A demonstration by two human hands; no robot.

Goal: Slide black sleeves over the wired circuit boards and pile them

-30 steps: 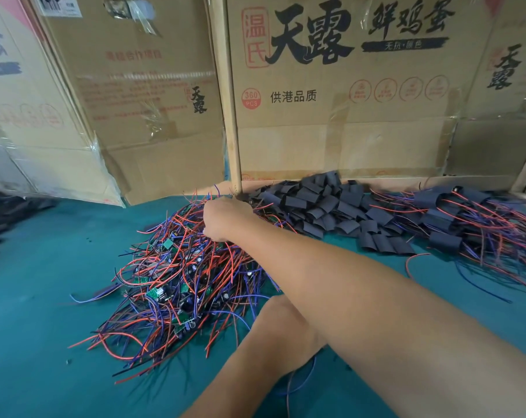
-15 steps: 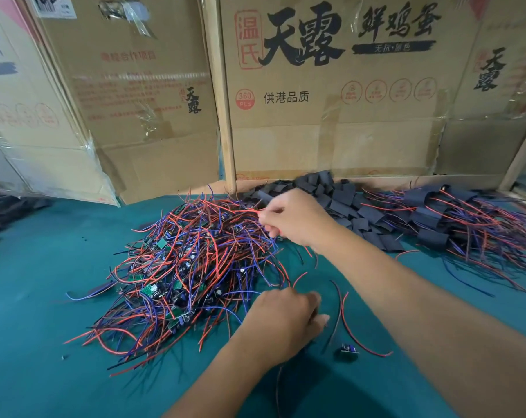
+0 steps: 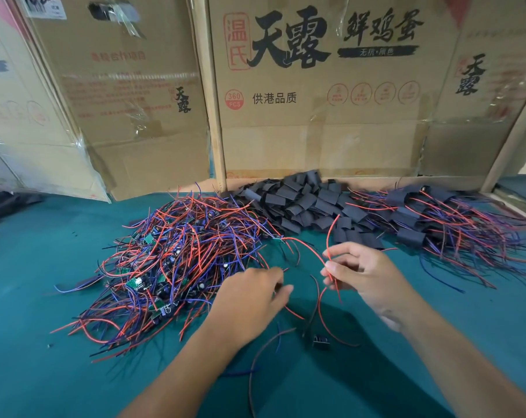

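Pinching red wires in our right hand, we are reaching toward sleeves lying ahead, left hand gripping wires too.

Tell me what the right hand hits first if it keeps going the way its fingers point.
The right hand points leftward, pinching a red wire. Straight on, it would probably meet the left hand first, across a small gap of green table; depth is unclear.

Matt black sleeves are lying on smooth teal tabletop; glossy tape is shining on rough brown cardboard boxes.
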